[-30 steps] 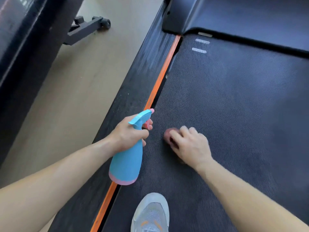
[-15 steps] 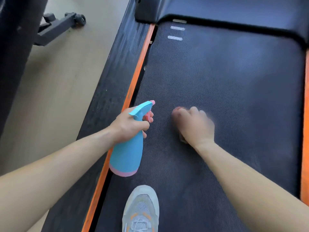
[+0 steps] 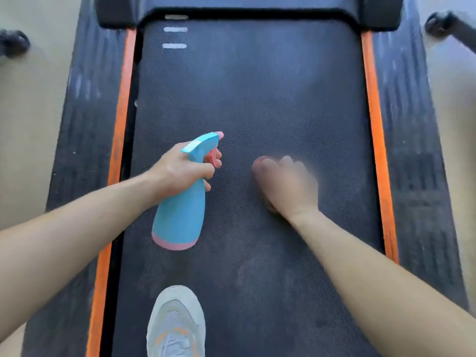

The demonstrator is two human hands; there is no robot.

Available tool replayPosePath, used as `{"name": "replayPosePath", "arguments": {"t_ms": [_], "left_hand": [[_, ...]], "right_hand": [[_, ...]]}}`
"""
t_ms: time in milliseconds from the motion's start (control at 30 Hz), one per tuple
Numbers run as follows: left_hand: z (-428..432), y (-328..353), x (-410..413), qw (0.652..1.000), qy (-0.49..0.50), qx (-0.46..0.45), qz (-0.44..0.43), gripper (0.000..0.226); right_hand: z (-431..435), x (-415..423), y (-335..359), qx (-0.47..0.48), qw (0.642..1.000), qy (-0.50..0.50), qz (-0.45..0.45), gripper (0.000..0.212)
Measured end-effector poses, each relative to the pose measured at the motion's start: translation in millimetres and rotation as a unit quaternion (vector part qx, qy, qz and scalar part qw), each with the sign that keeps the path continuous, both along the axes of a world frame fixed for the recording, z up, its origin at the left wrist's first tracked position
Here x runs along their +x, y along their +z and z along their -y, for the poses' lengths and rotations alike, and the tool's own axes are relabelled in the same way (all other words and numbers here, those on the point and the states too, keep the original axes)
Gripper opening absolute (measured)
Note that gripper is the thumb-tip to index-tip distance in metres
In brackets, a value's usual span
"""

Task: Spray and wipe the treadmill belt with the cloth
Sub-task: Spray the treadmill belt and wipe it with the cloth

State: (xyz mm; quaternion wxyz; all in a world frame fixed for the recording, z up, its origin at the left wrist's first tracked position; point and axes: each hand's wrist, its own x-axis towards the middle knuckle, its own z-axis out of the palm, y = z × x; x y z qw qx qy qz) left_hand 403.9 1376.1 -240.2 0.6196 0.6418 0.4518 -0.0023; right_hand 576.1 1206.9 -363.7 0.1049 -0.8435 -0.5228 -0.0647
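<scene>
The dark textured treadmill belt [image 3: 257, 104] fills the middle of the view. My left hand [image 3: 180, 168] grips the neck of a blue spray bottle [image 3: 180, 215] with a pink base and pink trigger, held above the belt's left part, nozzle pointing forward. My right hand [image 3: 286, 184] presses down on the belt's centre, blurred by motion. It covers a pink cloth [image 3: 260, 161], of which only a small edge shows at the fingertips.
Orange strips [image 3: 121, 119] and black side rails [image 3: 85, 124] run along both sides of the belt. The black motor cover [image 3: 247, 9] closes the far end. My grey shoe [image 3: 177, 323] stands on the belt's near part. Beige floor lies on both sides, with black wheeled feet [image 3: 438, 24] at the far corners.
My right hand with the cloth has slid right from near the left edge towards the belt's centre. The view has swung right, so both orange strips show. The bottle stays in my left hand.
</scene>
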Motion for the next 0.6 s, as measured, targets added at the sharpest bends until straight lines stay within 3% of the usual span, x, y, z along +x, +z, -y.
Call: {"name": "replayPosePath", "arguments": {"t_ms": [133,233,400,500,600], "left_hand": [[10.2,0.3,36.2,0.999,-0.049,-0.001,0.000,0.063],[17.9,-2.5,61.4,0.998,-0.065,-0.008,0.004,0.062],[35.7,-11.8,106.1,0.992,-0.116,-0.041,0.015,0.059],[42.8,-16.3,129.0,0.987,-0.149,-0.047,0.028,0.059],[49.7,-17.5,144.2,0.984,-0.171,-0.039,0.027,0.044]], "right_hand": [[-1.2,57.0,5.0,-0.002,0.993,-0.119,-0.002,0.034],[50.8,38.5,5.6,0.002,0.985,-0.169,-0.015,0.035],[145.9,7.7,3.4,-0.067,0.990,-0.119,0.023,0.035],[117.7,47.3,4.2,-0.072,0.980,-0.169,0.083,0.033],[75.3,96.3,11.5,-0.061,0.959,-0.259,0.094,0.032]]}}
